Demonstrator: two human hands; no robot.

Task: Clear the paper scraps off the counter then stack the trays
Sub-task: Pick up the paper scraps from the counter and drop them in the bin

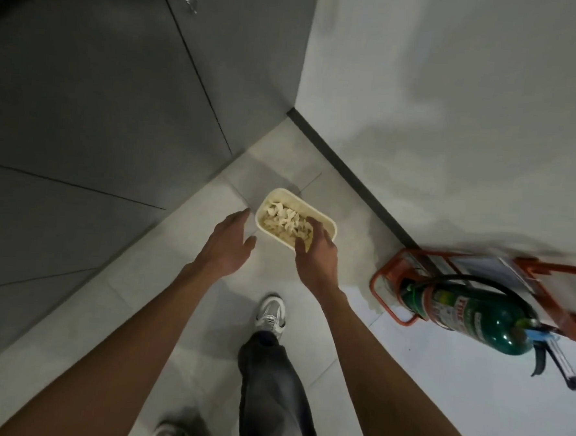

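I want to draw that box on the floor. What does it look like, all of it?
The tub is a cream rectangle with rounded corners, plastic by its look and open on top. It stands upright on the pale tiled floor, close to a corner, and is filled with crumpled paper scraps. The right hand reaches over its near edge; whether it touches is unclear. The left hand hovers open beside its left side.

Both bare forearms (131, 336) are stretched forward and down, hands near each other but apart. The left hand (229, 244) is held open, fingers straight, thumb out. The right hand (316, 253) is turned palm down, fingers bent; whether anything is gripped cannot be told.
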